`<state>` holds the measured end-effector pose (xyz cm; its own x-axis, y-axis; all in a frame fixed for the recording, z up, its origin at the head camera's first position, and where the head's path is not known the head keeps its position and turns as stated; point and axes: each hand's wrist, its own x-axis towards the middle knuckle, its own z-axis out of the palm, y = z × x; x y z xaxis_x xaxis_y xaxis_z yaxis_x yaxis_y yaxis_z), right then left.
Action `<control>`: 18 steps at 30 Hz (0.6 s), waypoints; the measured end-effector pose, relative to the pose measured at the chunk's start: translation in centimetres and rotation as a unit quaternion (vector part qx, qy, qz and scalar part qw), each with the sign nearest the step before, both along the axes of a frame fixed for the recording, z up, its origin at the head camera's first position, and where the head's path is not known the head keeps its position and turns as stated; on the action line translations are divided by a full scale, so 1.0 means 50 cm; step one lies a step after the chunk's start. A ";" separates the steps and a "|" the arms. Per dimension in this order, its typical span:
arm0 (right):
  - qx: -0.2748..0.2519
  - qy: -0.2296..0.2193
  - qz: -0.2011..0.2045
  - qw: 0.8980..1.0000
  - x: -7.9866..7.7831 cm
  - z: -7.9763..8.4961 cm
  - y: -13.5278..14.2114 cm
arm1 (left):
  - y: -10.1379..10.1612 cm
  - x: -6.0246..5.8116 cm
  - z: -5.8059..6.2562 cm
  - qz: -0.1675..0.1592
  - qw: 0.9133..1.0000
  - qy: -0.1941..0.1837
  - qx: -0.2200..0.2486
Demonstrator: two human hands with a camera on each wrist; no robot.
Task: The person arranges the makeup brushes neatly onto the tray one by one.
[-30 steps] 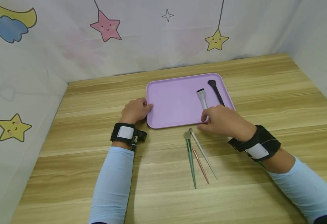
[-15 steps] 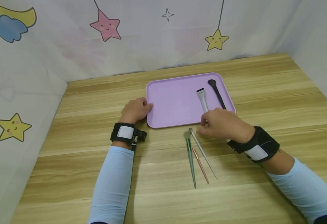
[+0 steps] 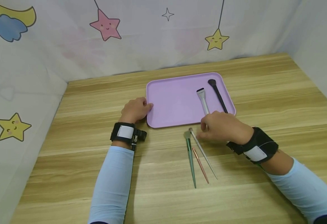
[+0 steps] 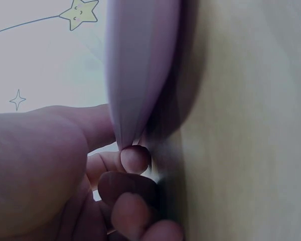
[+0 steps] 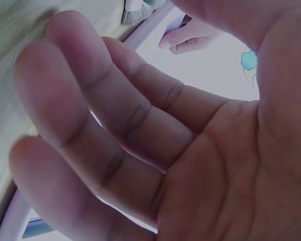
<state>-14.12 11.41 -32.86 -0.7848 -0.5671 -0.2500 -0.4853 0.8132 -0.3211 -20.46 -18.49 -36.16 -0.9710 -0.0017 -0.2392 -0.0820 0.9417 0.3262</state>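
My left hand (image 3: 136,110) holds the left edge of a light purple tray (image 3: 171,102). In the left wrist view its thumb lies on one side of the tray's rim (image 4: 133,65) and the fingertips (image 4: 135,159) on the other. On the tray's right part lie a black makeup brush (image 3: 217,95) and a silver flat-headed makeup brush (image 3: 203,100), lower ends hidden by the right hand. My right hand (image 3: 222,126) hovers at the tray's front right edge, fingers loosely bent. Its palm (image 5: 210,165) holds nothing in the right wrist view.
In front of the tray, a green makeup brush (image 3: 191,160), a rose-gold brush (image 3: 200,165) and a pale-handled brush (image 3: 203,154) lie on the wooden table (image 3: 163,193). A fabric backdrop (image 3: 152,37) with stars stands behind the table.
My right hand has drawn back slightly toward the tray's front edge, away from the silver brush, uncovering more of both brushes' handles. The left hand has stayed on the tray.
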 end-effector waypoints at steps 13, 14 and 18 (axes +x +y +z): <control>-0.007 -0.047 0.021 0.999 0.006 0.000 -0.002 | 0.001 0.001 0.002 0.000 1.000 0.001 0.003; -0.009 -0.051 0.022 0.998 0.006 0.000 -0.002 | 0.001 0.001 0.002 0.000 1.000 0.001 0.003; -0.013 -0.062 0.026 0.998 0.007 -0.002 -0.002 | 0.001 0.000 0.001 -0.001 1.000 0.000 0.005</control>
